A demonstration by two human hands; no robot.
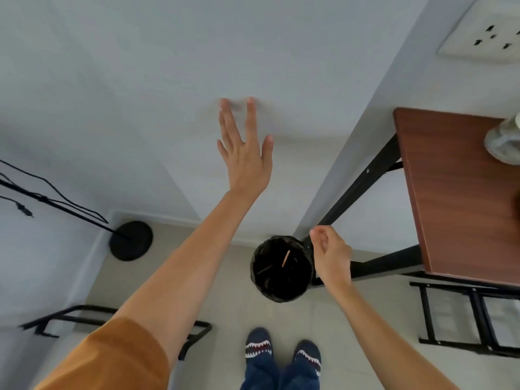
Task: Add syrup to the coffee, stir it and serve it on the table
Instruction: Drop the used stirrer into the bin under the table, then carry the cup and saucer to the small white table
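My left hand is flat against the white wall, fingers spread, holding nothing. My right hand hovers over the right rim of a black bin on the floor, fingers loosely parted and empty. Inside the bin a thin brown stick hangs or lies tilted, apart from my fingers. The brown wooden table stands at the right, with a pale blurred object at its far right edge. No coffee cup or syrup can be made out.
Black table legs run down beside the bin. A black round stand base with cables sits at the left wall. Black metal frames lie low left and low right. My feet stand on the beige floor. A wall socket is top right.
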